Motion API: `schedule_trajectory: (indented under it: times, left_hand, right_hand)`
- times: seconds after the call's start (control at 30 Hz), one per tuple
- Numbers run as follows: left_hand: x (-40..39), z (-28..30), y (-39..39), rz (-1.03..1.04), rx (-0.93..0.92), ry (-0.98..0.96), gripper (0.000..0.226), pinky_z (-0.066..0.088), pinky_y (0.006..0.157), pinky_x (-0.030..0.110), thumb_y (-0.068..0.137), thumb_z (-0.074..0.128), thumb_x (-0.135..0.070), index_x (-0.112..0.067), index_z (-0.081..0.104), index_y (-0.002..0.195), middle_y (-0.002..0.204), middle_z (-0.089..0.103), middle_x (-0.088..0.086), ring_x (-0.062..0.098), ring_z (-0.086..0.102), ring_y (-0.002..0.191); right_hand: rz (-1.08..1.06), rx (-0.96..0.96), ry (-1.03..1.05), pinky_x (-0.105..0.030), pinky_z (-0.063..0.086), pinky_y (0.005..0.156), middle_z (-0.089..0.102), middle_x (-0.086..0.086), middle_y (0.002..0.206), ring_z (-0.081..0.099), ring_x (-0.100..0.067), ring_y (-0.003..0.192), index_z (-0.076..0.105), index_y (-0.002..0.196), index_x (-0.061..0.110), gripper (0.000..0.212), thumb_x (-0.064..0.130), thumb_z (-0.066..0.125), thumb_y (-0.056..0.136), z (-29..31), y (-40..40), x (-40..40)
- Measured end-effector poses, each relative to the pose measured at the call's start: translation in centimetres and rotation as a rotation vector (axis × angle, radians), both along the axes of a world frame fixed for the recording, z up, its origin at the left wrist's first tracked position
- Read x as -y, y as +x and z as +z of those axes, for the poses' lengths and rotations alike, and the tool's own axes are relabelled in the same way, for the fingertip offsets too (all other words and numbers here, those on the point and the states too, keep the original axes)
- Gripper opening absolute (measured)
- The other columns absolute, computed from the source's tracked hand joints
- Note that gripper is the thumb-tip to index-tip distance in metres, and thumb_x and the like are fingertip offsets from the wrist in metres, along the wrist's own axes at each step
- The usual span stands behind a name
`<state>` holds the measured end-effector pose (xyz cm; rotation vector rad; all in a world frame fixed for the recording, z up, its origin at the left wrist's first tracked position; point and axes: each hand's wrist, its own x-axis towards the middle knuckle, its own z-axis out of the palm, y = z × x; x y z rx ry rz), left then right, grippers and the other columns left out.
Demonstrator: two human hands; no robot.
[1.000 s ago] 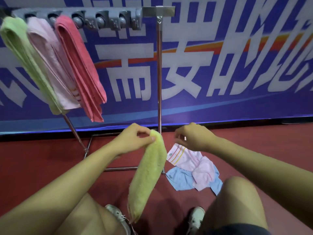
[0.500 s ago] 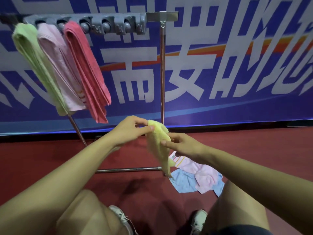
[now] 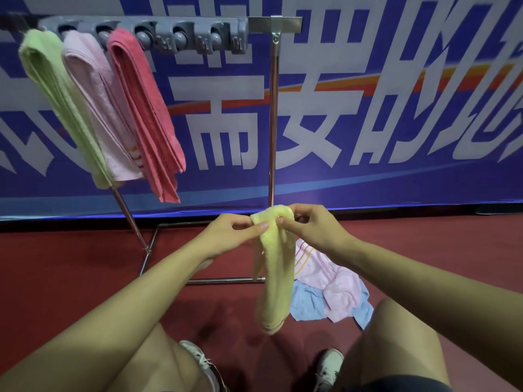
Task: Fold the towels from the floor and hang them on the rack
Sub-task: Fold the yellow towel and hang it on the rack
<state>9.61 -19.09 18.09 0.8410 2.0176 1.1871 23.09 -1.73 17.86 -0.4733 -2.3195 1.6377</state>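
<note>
A folded yellow towel [image 3: 276,278] hangs in a narrow strip from both my hands in the middle of the view. My left hand [image 3: 232,236] pinches its top fold from the left and my right hand [image 3: 314,227] pinches it from the right. The grey rack [image 3: 192,35] with round holders runs along the top left on metal poles. On it hang a green towel [image 3: 56,103], a pale pink towel [image 3: 99,108] and a coral towel [image 3: 144,114]. On the red floor lie a crumpled pink towel [image 3: 331,281] and a blue towel [image 3: 308,304] under it.
A blue banner [image 3: 396,108] with large white characters stands right behind the rack. The rack's upright pole [image 3: 273,123] and base bar [image 3: 226,280] sit just beyond my hands. My knees and both shoes [image 3: 328,363] fill the bottom of the view.
My right hand has come in and gripped the towel's top beside the left hand. The towel hangs straight again, doubled over. The view has tilted down a little.
</note>
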Motion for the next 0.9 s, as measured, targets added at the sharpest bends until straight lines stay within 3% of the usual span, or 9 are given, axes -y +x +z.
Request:
schedule_trajectory:
  times: [0.07,0.13,0.27,0.37,0.47,0.63,0.7,0.83,0.9]
  left_hand:
    - [-0.1,-0.4,0.1,0.027,0.113,0.044,0.023,0.036,0.069,0.025,0.092,0.074,-0.044,-0.025,0.082,0.103,0.094,0.079,-0.011,-0.006,0.064,0.074]
    - [-0.4,-0.6,0.0,0.082,0.181,0.123,0.020,0.032,0.067,0.030,0.093,0.075,-0.037,-0.023,0.081,0.105,0.104,0.080,0.001,0.004,0.061,0.085]
    - [-1.0,-0.5,0.0,0.150,0.161,0.251,0.016,0.048,0.092,0.034,0.092,0.077,-0.027,-0.018,0.082,0.105,0.105,0.080,0.005,0.010,0.067,0.097]
    - [-1.3,-0.1,0.2,0.138,0.072,0.216,0.015,0.049,0.086,0.033,0.092,0.077,-0.031,-0.018,0.081,0.100,0.104,0.077,0.012,0.011,0.066,0.091]
    - [-1.4,0.4,0.0,0.131,-0.071,0.168,0.011,0.050,0.084,0.029,0.092,0.078,-0.032,-0.021,0.081,0.094,0.093,0.078,0.002,0.009,0.066,0.084]
    - [-1.5,1.8,-0.9,0.073,-0.266,0.028,0.014,0.050,0.078,0.035,0.098,0.066,-0.037,-0.023,0.071,0.097,0.076,0.072,-0.010,0.016,0.065,0.077]
    - [-1.5,2.3,-1.1,0.044,-0.269,-0.055,0.020,0.046,0.075,0.037,0.102,0.058,-0.039,-0.019,0.063,0.100,0.072,0.065,-0.010,0.022,0.058,0.073]
    - [-1.3,2.6,-1.7,0.038,-0.148,-0.138,0.030,0.049,0.097,0.046,0.099,0.054,-0.043,-0.014,0.058,0.104,0.108,0.071,0.009,0.032,0.066,0.110]
    - [-1.2,2.4,-1.8,0.043,-0.018,-0.078,0.035,0.046,0.105,0.054,0.088,0.055,-0.048,-0.013,0.056,0.096,0.103,0.065,0.010,0.035,0.064,0.108]
  right_hand:
    - [-0.007,0.012,0.005,-0.008,0.045,0.064,0.071,0.015,0.070,0.062,0.002,0.064,0.074,0.088,0.019,0.007,0.020,0.072,0.094,-0.1,0.1,-0.1]
    - [-0.014,0.039,0.015,-0.017,0.053,0.074,0.077,0.006,0.084,0.071,-0.006,0.078,0.077,0.093,0.021,0.008,0.028,0.073,0.094,-0.2,0.2,-0.3]
    - [-0.020,0.076,0.013,-0.034,0.054,0.094,0.077,-0.006,0.101,0.072,-0.022,0.099,0.076,0.100,0.024,0.016,0.039,0.071,0.094,-0.9,0.5,-0.4]
    - [-0.038,0.115,-0.024,-0.027,0.053,0.086,0.078,0.007,0.094,0.072,-0.012,0.090,0.075,0.103,0.021,0.026,0.043,0.064,0.098,-1.1,0.6,-0.2]
    - [0.007,0.234,-0.091,-0.023,0.045,0.080,0.065,0.020,0.070,0.058,-0.001,0.072,0.074,0.094,0.023,0.036,0.053,0.055,0.100,-1.0,0.6,0.0]
    - [0.064,0.325,-0.157,-0.037,0.047,0.101,0.064,0.008,0.093,0.055,-0.009,0.091,0.073,0.107,0.011,0.064,0.067,0.046,0.096,-1.1,0.1,0.4]
    - [0.090,0.343,-0.169,-0.038,0.046,0.104,0.067,0.005,0.092,0.057,-0.007,0.090,0.074,0.106,0.009,0.068,0.070,0.045,0.095,-0.8,-0.3,0.7]
    - [0.136,0.350,-0.178,-0.021,0.045,0.084,0.072,0.024,0.078,0.061,0.016,0.075,0.074,0.096,0.022,0.054,0.066,0.042,0.098,-0.7,-0.6,0.8]
    - [0.145,0.349,-0.211,-0.020,0.042,0.083,0.069,0.018,0.080,0.061,0.004,0.075,0.068,0.091,0.019,0.056,0.070,0.045,0.094,-0.9,-0.7,0.9]
